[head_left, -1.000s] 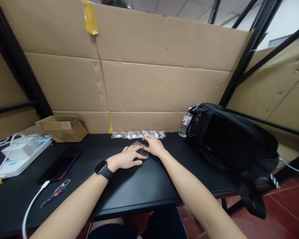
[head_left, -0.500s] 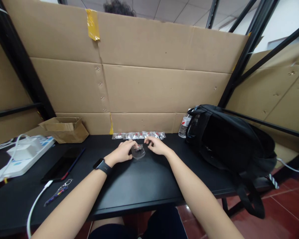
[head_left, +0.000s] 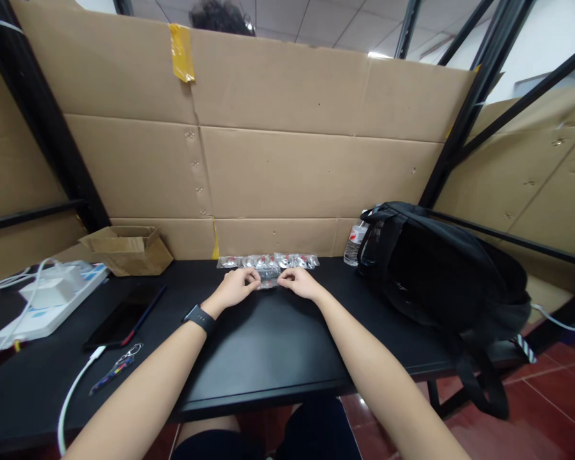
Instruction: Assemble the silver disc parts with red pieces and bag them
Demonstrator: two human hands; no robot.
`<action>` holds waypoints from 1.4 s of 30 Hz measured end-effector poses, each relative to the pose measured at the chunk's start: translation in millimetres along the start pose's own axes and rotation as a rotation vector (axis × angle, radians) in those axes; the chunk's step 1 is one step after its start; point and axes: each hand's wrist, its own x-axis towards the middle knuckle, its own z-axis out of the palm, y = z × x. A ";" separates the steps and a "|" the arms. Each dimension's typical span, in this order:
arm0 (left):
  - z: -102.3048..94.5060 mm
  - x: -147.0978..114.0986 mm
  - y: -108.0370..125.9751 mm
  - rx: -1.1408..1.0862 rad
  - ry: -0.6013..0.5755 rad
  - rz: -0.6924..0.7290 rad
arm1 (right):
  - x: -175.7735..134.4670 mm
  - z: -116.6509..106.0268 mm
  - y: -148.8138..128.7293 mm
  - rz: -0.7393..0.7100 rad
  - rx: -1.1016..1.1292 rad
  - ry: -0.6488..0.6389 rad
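Note:
Between my two hands is a small clear plastic case (head_left: 269, 275), with its far part raised. Its exact kind is hard to make out, and reflections blur what is inside. My left hand (head_left: 237, 287), with a dark watch on the wrist, pinches the case's left edge. At the right edge, the fingers of my right hand (head_left: 301, 282) are closed on it in the same way. Just behind the case, a row of small clear packets (head_left: 294, 260) with silvery and red contents lies along the cardboard wall.
A black backpack (head_left: 450, 268) and a water bottle (head_left: 353, 244) stand at the right. On the left are a paper bag (head_left: 134, 252), a white power strip (head_left: 43, 313), a phone (head_left: 124, 313) and a keychain (head_left: 117, 369). A cardboard wall (head_left: 278, 172) closes off the back.
My right hand has closed on the case's right edge, where before it was apart from it. The case has tilted and moved slightly away from me, toward the row of packets.

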 end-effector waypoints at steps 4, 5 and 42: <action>6.4 0.4 2.6 0.026 0.052 -0.166 | -0.4 8.2 -0.2 0.079 0.127 0.042; 7.9 0.4 3.3 0.045 0.052 -0.178 | -1.2 9.7 -1.1 0.083 0.127 0.062; -41.7 31.7 -81.6 0.431 0.078 -0.381 | -4.2 8.0 -11.9 -0.071 -0.282 0.067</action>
